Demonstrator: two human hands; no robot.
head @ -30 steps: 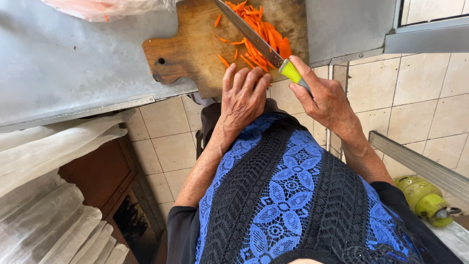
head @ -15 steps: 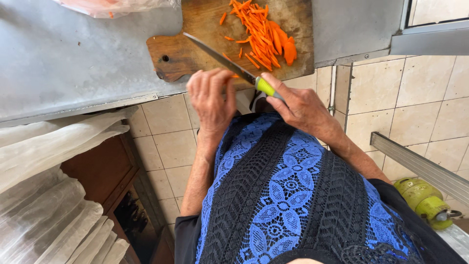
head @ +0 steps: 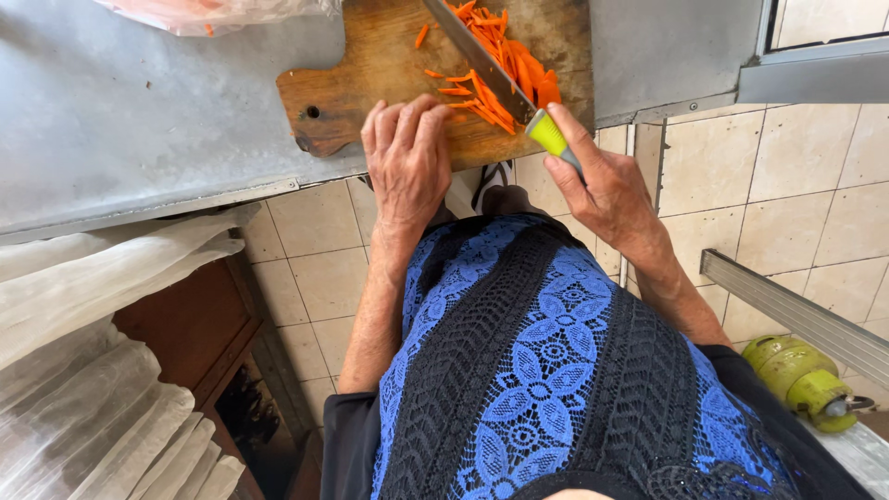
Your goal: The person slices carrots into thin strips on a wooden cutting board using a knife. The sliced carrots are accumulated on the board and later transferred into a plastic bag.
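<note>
Right hand [head: 607, 190], right of centre: fingers wrapped round the knife [head: 500, 79] by its yellow-green handle, blade angled up-left across the carrot strips [head: 505, 69] at the top middle, seemingly to slice or gather them. Left hand [head: 407, 162], centre: fingers pressed together, flat on the near edge of the wooden cutting board [head: 370, 74], apparently steadying it. Board on grey tabletop [head: 139, 120], upper left; plastic bag [head: 218, 14] at top edge.
</note>
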